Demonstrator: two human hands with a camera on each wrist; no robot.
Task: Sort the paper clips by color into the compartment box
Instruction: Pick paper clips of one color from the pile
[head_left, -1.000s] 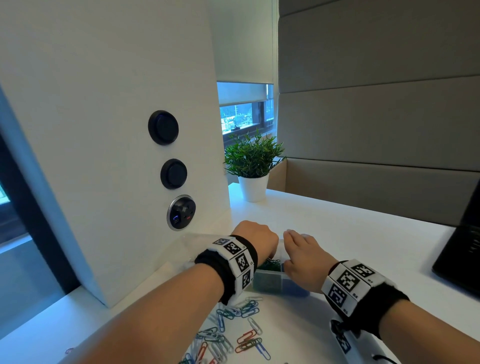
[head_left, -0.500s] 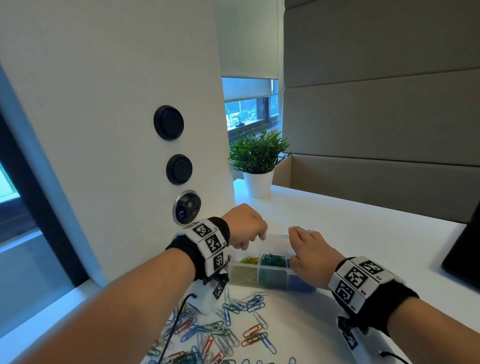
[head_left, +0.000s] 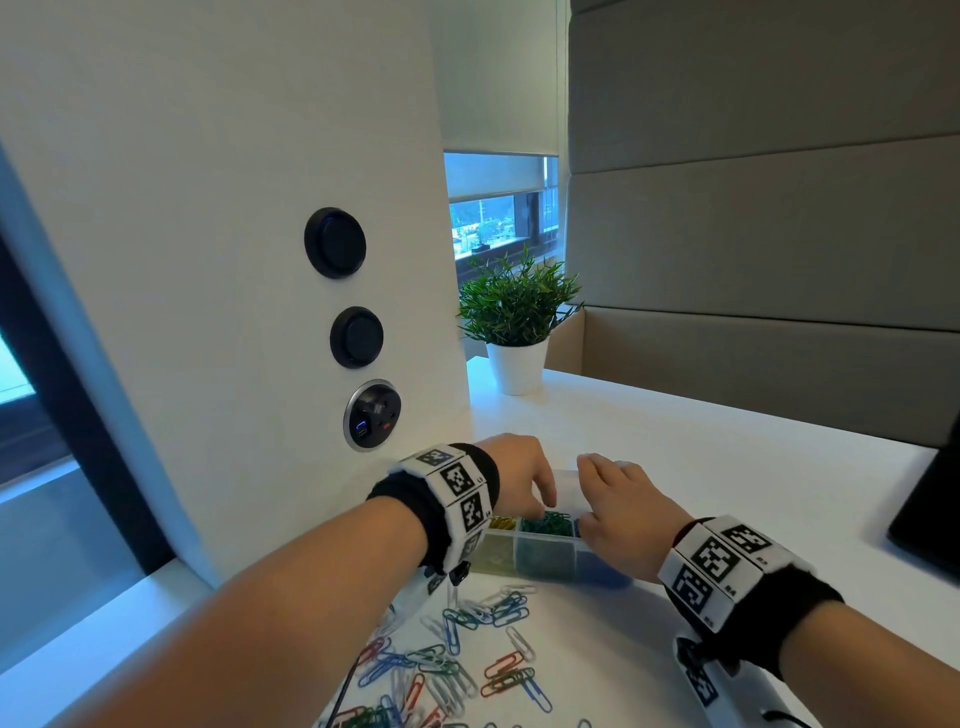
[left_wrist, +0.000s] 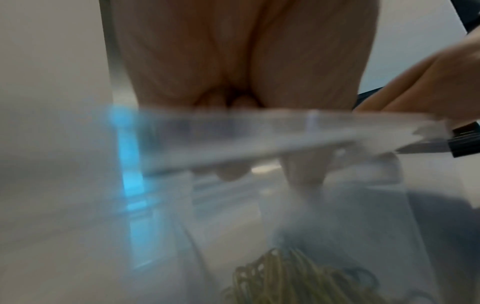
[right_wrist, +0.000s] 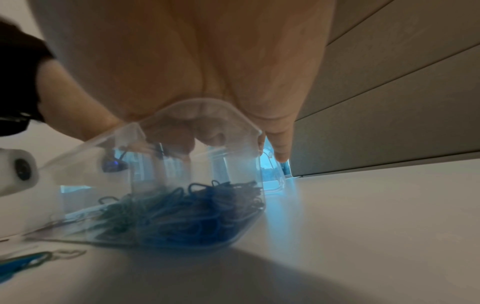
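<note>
The clear compartment box (head_left: 545, 558) sat on the white desk (head_left: 727, 467), yellow, green and blue clips in separate sections, with loose paper clips (head_left: 457, 654) scattered just in front. The right hand (head_left: 621, 512) gripped the box's right end. The left hand (head_left: 519, 478) reached its curled fingers into the box; whether it held a clip could not be told.

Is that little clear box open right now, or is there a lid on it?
Open. The box shows yellow clips and green clips uncovered from above, and the left hand dips its fingers inside.
</note>
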